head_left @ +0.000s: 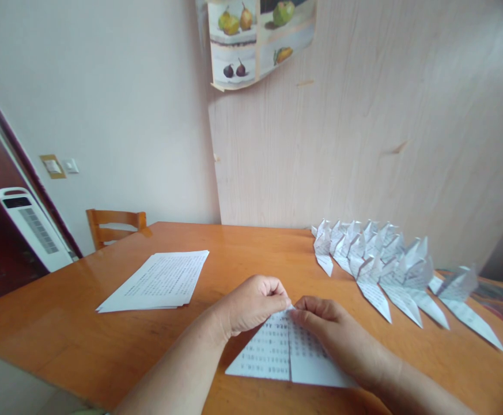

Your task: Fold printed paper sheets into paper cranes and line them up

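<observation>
A printed sheet of paper (pixel 268 351), folded into a triangle with a seam down its middle, lies on the wooden table in front of me. Its top point is pinched between both hands. My left hand (pixel 255 302) grips the tip from the left with thumb and curled fingers. From the right, my right hand (pixel 326 320) holds the same tip, its palm covering part of the triangle's right slope. The fingertips of the two hands nearly meet.
At the back right stand several folded paper figures (pixel 381 259) in rows. A stack of printed sheets (pixel 160 279) rests on the left of the table (pixel 242 248). A wooden chair (pixel 115 222) and a white heater (pixel 35 227) stand beyond. A fruit poster (pixel 260 40) hangs on the wall.
</observation>
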The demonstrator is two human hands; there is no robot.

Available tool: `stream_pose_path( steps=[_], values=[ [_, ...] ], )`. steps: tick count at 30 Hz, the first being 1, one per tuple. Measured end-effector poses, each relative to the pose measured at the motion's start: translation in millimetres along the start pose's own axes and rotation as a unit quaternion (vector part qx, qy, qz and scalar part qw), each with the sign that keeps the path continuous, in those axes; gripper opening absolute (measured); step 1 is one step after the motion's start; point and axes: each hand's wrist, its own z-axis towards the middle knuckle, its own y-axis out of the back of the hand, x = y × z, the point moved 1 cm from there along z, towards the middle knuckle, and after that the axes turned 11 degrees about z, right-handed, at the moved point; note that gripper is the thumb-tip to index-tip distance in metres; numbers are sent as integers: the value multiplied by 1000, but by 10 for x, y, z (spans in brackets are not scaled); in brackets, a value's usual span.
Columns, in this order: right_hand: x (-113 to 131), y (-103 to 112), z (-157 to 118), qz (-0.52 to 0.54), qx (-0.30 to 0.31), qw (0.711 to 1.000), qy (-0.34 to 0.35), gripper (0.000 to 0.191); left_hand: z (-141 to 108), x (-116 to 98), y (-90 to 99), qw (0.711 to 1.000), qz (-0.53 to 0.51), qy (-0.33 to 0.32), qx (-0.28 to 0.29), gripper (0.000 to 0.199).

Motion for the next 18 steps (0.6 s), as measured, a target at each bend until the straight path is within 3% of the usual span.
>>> stream_pose_path(
  steps=[4, 11, 18],
  values=[
    [52, -9, 0, 2, -24, 1000, -5, 26, 3, -13, -25, 1000, 18, -17, -2, 17],
    [-15, 53, 35, 40, -12, 999, 4, 18, 15, -28, -55, 1000, 4, -21, 4, 16],
    [17, 129, 41, 12, -15, 1000, -10, 11, 16, -13, 22, 998, -57, 3, -35, 18]
  ],
)
